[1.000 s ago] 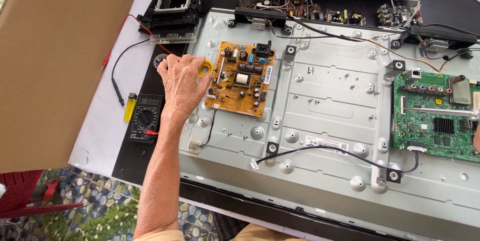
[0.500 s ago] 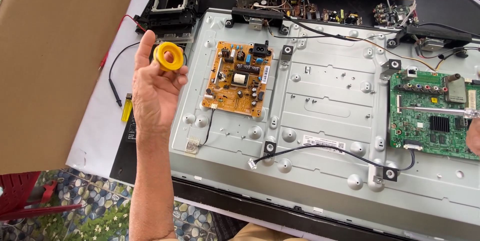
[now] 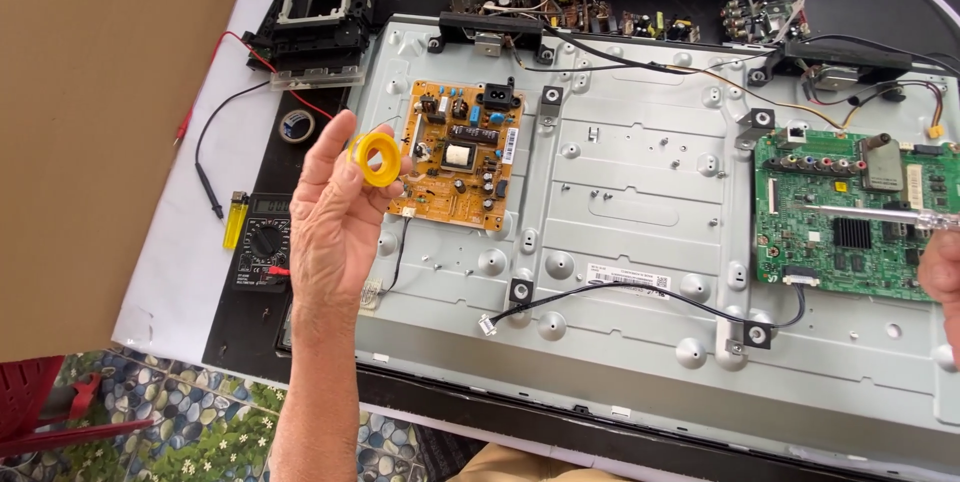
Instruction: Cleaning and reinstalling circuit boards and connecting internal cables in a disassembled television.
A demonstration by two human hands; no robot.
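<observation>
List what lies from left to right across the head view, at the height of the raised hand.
Brown cardboard sheet → yellow lighter → black multimeter → left hand holding a yellow ring-shaped roll → orange-brown power board → grey metal back panel → green main board → right hand at the edge.

Yellow ring-shaped spool [image 3: 379, 159]. Orange-brown power supply board [image 3: 458, 154]. Green main board [image 3: 850, 214], black chips. Silver-grey metal back panel [image 3: 640, 192]. Black multimeter [image 3: 263, 254], red lead. Yellow lighter [image 3: 235, 220]. Plain brown cardboard sheet [image 3: 90, 112]. Black plastic frame [image 3: 318, 14]. White table cover [image 3: 185, 262]. Blue-green pebble-patterned floor [image 3: 170, 422], small white flowers.
</observation>
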